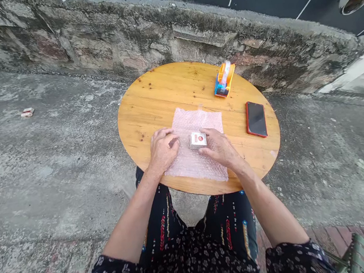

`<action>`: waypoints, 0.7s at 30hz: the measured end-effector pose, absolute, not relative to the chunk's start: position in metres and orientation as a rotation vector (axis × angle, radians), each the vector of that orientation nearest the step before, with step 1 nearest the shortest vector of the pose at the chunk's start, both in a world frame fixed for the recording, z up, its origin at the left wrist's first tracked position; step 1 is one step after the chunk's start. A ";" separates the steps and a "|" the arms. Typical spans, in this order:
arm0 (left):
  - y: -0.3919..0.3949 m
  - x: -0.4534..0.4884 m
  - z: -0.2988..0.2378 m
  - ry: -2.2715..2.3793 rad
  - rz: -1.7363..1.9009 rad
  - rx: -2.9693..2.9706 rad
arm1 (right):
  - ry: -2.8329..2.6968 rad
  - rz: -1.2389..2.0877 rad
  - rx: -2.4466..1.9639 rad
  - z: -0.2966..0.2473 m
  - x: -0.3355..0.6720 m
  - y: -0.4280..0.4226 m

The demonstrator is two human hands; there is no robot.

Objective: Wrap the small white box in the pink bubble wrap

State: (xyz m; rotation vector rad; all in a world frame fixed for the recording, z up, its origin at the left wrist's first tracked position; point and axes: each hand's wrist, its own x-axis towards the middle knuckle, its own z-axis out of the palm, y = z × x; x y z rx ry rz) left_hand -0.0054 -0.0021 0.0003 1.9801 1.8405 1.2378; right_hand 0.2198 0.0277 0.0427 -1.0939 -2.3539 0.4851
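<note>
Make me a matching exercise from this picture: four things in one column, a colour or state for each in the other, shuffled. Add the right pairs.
Things
1. small box
2. bubble wrap
3. phone
4. tape dispenser

Colours and states
A. dark screen facing up, red edge
B. orange and blue
C. white top with red print, next to the right hand
D. pinkish, spread out flat

Pairs: 1-C, 2-D, 3-A, 4-B
</note>
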 end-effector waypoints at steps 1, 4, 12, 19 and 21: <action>-0.002 -0.005 0.000 1.837 1.243 1.974 | -2.349 0.479 -1.091 0.044 0.221 0.026; -0.002 -0.005 -0.002 1.830 1.253 1.972 | -2.328 0.465 -1.097 0.045 0.225 0.023; -0.001 -0.006 -0.003 1.849 1.226 2.001 | -2.342 0.476 -1.104 0.041 0.222 0.028; -0.001 -0.006 -0.001 1.864 1.200 2.000 | -2.332 0.468 -1.121 0.039 0.219 0.029; -0.001 -0.006 -0.002 1.852 1.214 1.993 | -2.319 0.453 -1.124 0.040 0.221 0.027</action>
